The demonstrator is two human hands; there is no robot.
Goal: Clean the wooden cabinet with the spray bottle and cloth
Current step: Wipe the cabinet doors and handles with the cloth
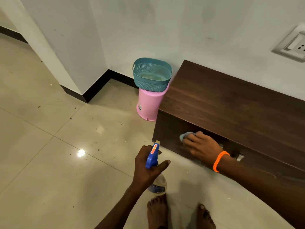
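A low dark wooden cabinet (pixel 231 103) runs along the white wall at the right. My right hand (pixel 200 146), with an orange bracelet at the wrist, presses a light blue cloth (pixel 185 136) against the cabinet's front face near its left end. The cloth is mostly hidden under my fingers. My left hand (pixel 146 167) grips the neck of a clear spray bottle (pixel 157 182) with a blue trigger head, held above the floor a little left of the cabinet, nozzle pointing away from me.
A teal perforated basket (pixel 151 73) sits on an upturned pink bucket (pixel 148 103) just left of the cabinet. Metal handles (pixel 239 157) show on the cabinet front. A wall socket (pixel 292 43) is at the upper right. Glossy floor tiles carry scattered dark specks. My bare feet (pixel 158 210) are below.
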